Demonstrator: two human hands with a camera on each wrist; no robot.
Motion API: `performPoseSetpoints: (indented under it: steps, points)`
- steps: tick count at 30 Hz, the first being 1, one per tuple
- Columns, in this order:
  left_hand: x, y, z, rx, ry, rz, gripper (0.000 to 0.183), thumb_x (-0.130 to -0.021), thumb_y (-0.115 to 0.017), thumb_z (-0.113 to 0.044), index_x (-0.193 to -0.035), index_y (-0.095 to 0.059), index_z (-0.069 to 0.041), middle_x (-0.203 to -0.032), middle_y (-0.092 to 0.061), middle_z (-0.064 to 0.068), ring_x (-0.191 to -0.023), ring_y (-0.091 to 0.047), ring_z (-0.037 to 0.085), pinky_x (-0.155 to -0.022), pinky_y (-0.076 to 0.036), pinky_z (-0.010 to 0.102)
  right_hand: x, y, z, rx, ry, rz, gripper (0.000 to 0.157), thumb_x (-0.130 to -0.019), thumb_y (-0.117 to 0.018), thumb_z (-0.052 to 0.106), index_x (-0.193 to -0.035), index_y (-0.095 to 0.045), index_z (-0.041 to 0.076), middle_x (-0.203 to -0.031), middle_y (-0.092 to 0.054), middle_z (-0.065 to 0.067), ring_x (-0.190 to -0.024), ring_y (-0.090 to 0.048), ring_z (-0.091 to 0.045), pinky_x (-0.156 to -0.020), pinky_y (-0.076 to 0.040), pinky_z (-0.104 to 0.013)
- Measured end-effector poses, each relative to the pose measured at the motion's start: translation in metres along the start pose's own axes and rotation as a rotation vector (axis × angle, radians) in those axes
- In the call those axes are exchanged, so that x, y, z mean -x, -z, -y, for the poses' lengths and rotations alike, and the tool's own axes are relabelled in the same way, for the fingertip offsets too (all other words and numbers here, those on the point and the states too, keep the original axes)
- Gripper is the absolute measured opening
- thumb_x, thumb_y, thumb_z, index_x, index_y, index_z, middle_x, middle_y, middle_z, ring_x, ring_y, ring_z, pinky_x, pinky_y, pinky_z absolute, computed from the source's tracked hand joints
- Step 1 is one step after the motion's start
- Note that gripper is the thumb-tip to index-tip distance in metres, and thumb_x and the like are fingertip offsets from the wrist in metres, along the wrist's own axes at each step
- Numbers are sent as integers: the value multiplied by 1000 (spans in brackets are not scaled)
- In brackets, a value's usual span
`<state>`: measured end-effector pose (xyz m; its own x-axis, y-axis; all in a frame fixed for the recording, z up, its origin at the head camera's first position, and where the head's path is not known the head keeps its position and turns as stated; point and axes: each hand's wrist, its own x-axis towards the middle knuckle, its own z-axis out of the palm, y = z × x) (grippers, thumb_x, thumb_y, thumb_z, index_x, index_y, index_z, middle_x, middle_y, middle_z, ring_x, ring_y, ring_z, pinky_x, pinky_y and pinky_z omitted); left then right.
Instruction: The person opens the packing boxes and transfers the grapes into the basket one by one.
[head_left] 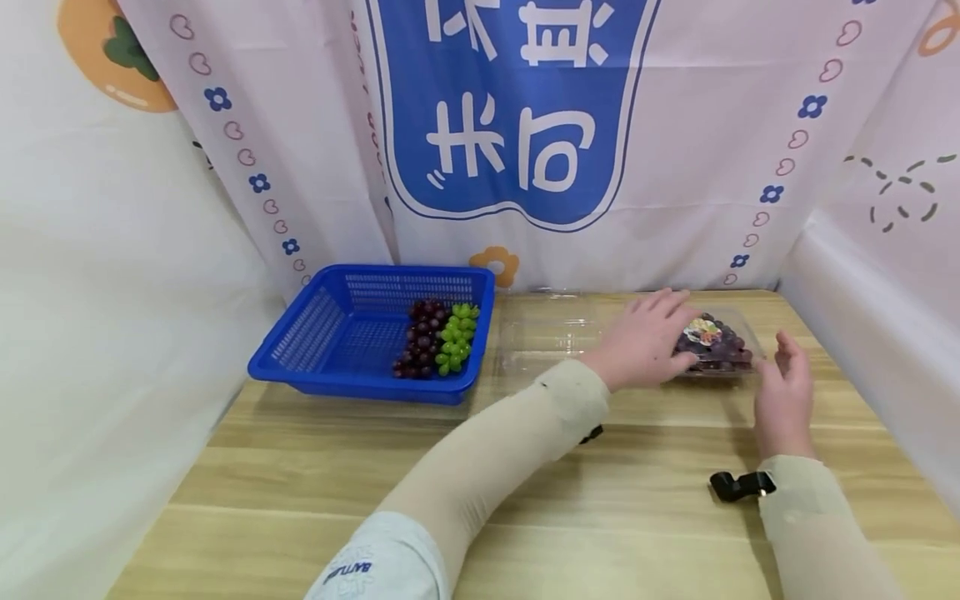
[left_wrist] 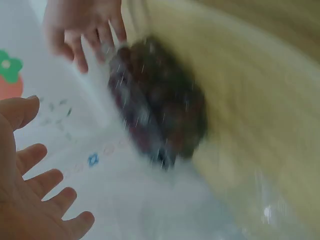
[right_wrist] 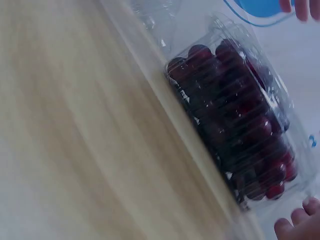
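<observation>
A see-through plastic box packed with dark red grapes stands at the back right of the table, with a colourful sticker on its lid. My left hand is at its left side, fingers extended and thumb held apart over the near left edge. In the left wrist view that hand's spread fingers stand apart from the box, which is blurred there. On the box's right, my right hand is raised with its fingertips close to the corner. Neither hand grips anything.
To the left stands a blue plastic basket with a bunch of dark grapes and a bunch of green grapes. Between basket and box sits another see-through plastic container. Printed cloth hangs behind the wooden table.
</observation>
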<state>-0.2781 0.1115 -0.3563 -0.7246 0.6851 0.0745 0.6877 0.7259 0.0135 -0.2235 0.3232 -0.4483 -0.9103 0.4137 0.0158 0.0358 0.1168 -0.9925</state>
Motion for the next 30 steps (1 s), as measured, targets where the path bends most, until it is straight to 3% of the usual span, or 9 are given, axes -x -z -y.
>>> performPoseSetpoints:
  steps: [5, 12, 20, 30]
  points:
    - [-29, -26, -22, -13, 41, 23, 79, -95, -50, -69, -161, -18, -41, -169, -1, -8, -154, 1, 17, -122, -9, 41, -5, -4, -11, 33, -9, 65, 65, -107, -41, 22, -164, -9, 24, -169, -8, -11, -152, -12, -24, -122, -12, -42]
    - [-54, -53, -30, -21, 112, 32, 83, -89, -50, -77, -159, -17, -48, -169, 2, -8, -154, 7, 20, -122, -6, 47, -9, -6, -17, 77, 38, 111, 73, -101, -41, 9, -164, -5, 14, -168, -7, -17, -151, -15, -32, -122, -11, -42]
    - [-58, -70, -26, 17, 162, 35, 85, -87, -53, -79, -159, -22, -48, -168, -9, -8, -154, -7, 27, -121, -7, 51, -8, -6, -20, 134, 39, 141, 80, -98, -43, 4, -164, 1, 14, -167, -5, -19, -151, -15, -37, -122, -13, -47]
    - [-61, -73, -27, -20, 155, 37, 76, -89, -49, -78, -156, -28, -48, -166, -21, -9, -153, -14, 25, -121, -10, 50, -9, -5, -21, 142, 46, 147, 76, -104, -45, 11, -164, 1, 18, -168, -3, -18, -151, -13, -37, -122, -12, -48]
